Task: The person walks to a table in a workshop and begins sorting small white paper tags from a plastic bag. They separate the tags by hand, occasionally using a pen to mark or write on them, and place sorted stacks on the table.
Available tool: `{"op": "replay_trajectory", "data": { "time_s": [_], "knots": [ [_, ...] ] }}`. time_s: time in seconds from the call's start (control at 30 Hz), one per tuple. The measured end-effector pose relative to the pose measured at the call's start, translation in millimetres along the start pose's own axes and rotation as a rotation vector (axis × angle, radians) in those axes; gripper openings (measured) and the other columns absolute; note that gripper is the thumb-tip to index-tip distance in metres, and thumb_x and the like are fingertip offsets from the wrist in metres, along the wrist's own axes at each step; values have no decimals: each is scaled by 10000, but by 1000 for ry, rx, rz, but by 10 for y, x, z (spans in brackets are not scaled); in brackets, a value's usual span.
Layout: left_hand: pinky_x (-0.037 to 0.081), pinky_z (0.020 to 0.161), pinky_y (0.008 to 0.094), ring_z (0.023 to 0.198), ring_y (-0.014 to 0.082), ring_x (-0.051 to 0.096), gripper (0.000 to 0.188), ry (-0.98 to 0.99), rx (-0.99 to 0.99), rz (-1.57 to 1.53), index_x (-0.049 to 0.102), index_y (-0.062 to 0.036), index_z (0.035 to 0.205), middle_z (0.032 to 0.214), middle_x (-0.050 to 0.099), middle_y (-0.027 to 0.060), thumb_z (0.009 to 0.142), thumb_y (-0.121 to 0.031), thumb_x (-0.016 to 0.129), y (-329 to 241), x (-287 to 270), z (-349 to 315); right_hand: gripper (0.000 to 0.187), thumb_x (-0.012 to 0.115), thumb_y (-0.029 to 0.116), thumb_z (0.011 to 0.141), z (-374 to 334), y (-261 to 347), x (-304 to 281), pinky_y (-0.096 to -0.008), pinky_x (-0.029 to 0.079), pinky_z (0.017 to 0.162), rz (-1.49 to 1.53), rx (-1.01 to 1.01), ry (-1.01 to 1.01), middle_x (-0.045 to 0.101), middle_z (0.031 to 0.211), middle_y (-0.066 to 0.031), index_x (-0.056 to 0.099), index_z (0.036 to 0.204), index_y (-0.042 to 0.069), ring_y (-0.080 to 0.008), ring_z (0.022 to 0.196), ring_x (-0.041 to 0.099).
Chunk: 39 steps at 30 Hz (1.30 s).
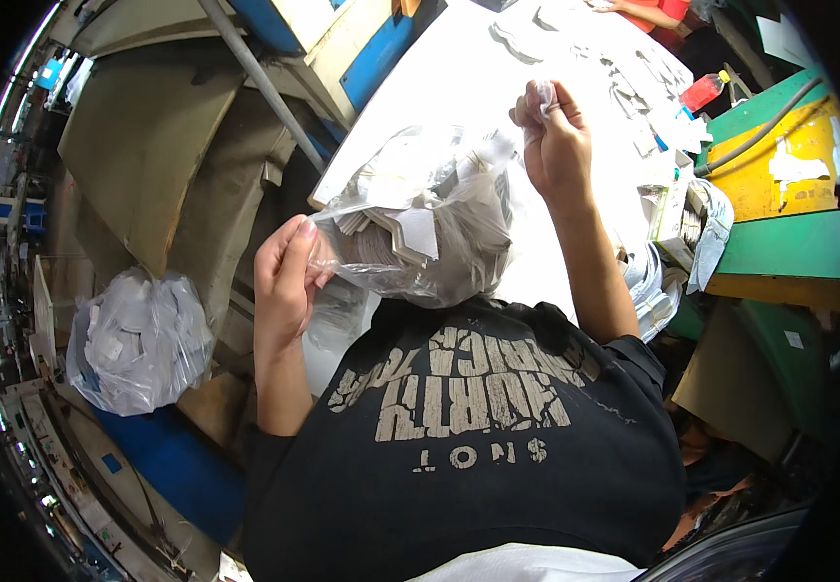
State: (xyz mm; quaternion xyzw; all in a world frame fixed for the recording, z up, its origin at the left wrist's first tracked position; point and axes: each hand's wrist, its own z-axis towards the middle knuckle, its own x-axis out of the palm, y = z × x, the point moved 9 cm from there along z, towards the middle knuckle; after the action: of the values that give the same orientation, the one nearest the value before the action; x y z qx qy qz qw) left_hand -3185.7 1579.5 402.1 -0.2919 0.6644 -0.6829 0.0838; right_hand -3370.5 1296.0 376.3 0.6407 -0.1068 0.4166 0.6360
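Note:
A clear plastic bag (473, 267) sits at the near edge of the white table, against my dark shirt. Bundles of white cut pieces (395, 233) fill it, some tied with thin bands; whether they are paper or cloth I cannot tell. My left hand (289, 272) is closed in a pinch on the bag's left edge and draws the film outward. Raised over the table to the right, my right hand (558, 131) is closed around a bunched bit of clear plastic, which looks like the bag's other edge.
Another filled plastic bag (138, 339) hangs at the left beside a tan panel. Loose white pieces lie across the white table (551, 262). A red bottle (704, 91) with a yellow cap stands far right, near a green and yellow surface (779, 247). Another person's hand (619, 6) shows at the far edge.

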Motion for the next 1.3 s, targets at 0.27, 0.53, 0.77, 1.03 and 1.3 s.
{"op": "replay_trajectory", "data": {
  "time_s": [0.27, 0.53, 0.77, 1.03, 1.3],
  "knots": [
    [337, 584, 240, 611, 35, 353, 241, -14, -95, -148, 530, -94, 830, 724, 411, -57, 1060, -160, 563, -53, 597, 535, 260, 782, 286, 960, -634, -71, 272, -296, 521, 809, -803, 43, 656, 692, 868, -28, 737, 997, 32, -140, 880, 653],
    [345, 607, 245, 637, 66, 380, 311, 59, -86, -16, 499, -95, 834, 735, 400, -45, 1116, -229, 503, 231, 993, 792, 320, 867, 305, 848, -794, -106, -196, -390, 530, 840, -862, 62, 439, 698, 968, -53, 728, 1018, 72, -227, 879, 648],
    [347, 595, 236, 636, 60, 382, 305, 45, -56, -18, 518, -68, 849, 751, 420, -32, 1119, -207, 501, 274, 1001, 806, 388, 870, 299, 836, -887, 77, 205, -370, 438, 911, -1124, -170, 698, 606, 980, -57, 665, 1081, 80, -215, 1005, 570],
    [375, 588, 237, 616, 65, 432, 343, 63, -31, 130, 537, -42, 854, 719, 468, -18, 1130, -238, 483, 260, 1192, 764, 562, 902, 373, 805, -933, -95, -144, -336, 379, 930, -682, 40, 494, 524, 1038, -32, 569, 1156, 86, -181, 1003, 487],
    [433, 571, 252, 589, 75, 527, 375, 93, -65, 279, 619, 4, 875, 668, 589, 9, 1120, -247, 487, 335, 1371, 703, 362, 792, 424, 907, -853, 32, 179, -397, 395, 928, -979, -44, 704, 569, 921, -62, 711, 1015, 87, -234, 972, 535]
  ]
}}
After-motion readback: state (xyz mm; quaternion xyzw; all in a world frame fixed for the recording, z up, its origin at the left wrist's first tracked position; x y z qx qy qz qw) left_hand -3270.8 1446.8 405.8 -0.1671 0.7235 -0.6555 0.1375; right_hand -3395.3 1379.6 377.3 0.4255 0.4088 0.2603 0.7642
